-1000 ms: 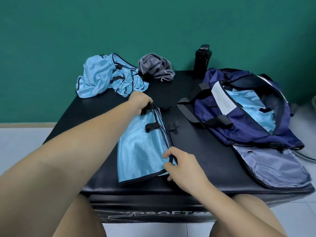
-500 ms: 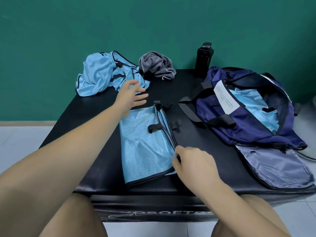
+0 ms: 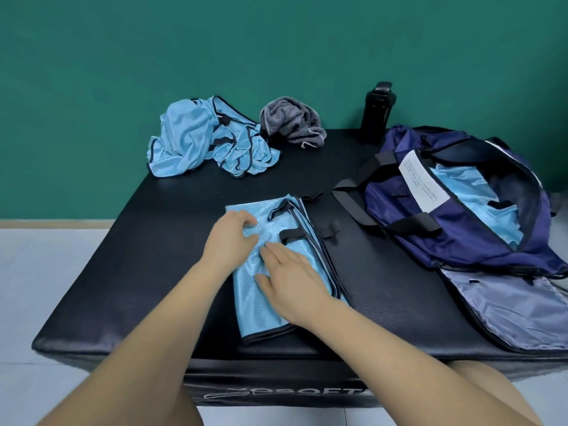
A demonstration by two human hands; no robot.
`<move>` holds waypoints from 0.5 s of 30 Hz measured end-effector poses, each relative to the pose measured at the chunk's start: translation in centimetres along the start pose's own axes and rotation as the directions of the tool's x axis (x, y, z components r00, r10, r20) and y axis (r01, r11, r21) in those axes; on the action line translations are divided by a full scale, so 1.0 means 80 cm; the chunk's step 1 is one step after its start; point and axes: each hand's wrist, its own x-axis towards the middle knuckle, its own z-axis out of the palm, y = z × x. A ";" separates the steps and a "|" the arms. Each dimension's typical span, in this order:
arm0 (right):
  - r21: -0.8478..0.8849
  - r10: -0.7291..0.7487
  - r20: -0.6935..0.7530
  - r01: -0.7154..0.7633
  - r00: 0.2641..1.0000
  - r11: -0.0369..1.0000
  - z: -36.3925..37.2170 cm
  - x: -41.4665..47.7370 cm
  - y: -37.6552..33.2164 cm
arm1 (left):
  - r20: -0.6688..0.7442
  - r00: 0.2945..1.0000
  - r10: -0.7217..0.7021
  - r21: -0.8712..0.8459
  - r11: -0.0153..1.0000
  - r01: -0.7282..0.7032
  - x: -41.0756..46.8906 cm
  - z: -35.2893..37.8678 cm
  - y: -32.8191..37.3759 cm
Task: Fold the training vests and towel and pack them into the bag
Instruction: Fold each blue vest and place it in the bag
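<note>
A light blue training vest (image 3: 261, 305) with dark trim lies folded lengthwise on the black mat (image 3: 159, 265) in front of me. My left hand (image 3: 229, 241) rests on its upper left part, fingers loosely bent. Just below, my right hand (image 3: 290, 278) lies flat on the vest with straight fingers. Crumpled blue vests (image 3: 203, 139) sit in a heap at the back left, with a grey striped towel (image 3: 292, 121) bunched beside them. The navy bag (image 3: 461, 216) stands open at the right, with blue vest fabric (image 3: 479, 192) inside.
A black bottle (image 3: 377, 109) stands at the mat's far edge against the green wall. The bag's lid flap (image 3: 510, 309) lies open on the mat's near right corner, and its straps (image 3: 353, 195) spread toward the folded vest. Pale floor tiles surround the mat.
Both hands let go of the vest's edges and moved inward onto its top: the left from the far end, the right from the right hem. The vest now lies flatter.
</note>
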 end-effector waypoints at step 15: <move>-0.356 0.406 0.067 -0.359 0.911 0.863 -0.042 0.033 0.069 | 0.108 0.994 0.001 0.060 0.998 -0.007 -0.007 -0.013 -0.001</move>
